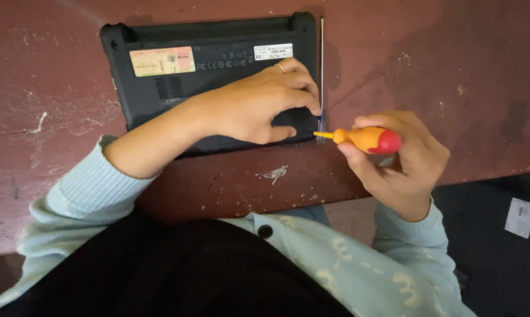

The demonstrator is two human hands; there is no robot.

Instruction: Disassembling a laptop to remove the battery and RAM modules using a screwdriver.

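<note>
1. Two bare hands work at a black laptop (pixel 177 88) that lies upside down, base plate up, on a worn reddish-brown table (pixel 453 70).
2. Left hand (pixel 259 103), the landmark being the laptop: it rests palm down on the laptop's base near the corner closest to the person's right, fingers curled loosely and pressing on the plastic, thumb along the near edge. A thin ring (pixel 281 67) sits on one finger. It grips nothing; it only bears on the case.
3. Right hand (pixel 403 161) is just off that same corner of the laptop, above the table's near edge, closed around a small screwdriver (pixel 365 140).
4. Screwdriver: orange handle with a red end cap, lying roughly level in the fingers, its yellow neck pointing toward the laptop's side edge. Its tip is just beside the left thumb, and I cannot tell whether it touches the case.
5. One long thin rod (pixel 322 64) lies along the laptop's side edge, its lower end, which looks blue, near the screwdriver's tip.
6. Stickers on the laptop's base: a yellowish label (pixel 162 60) and a white label (pixel 272 51) near the hinge side.
7. Pale blue knitted sleeves (pixel 83 191) cover both forearms.
8. Beyond the table, right of the laptop, a small white card (pixel 521 217) lies on a dark floor.
</note>
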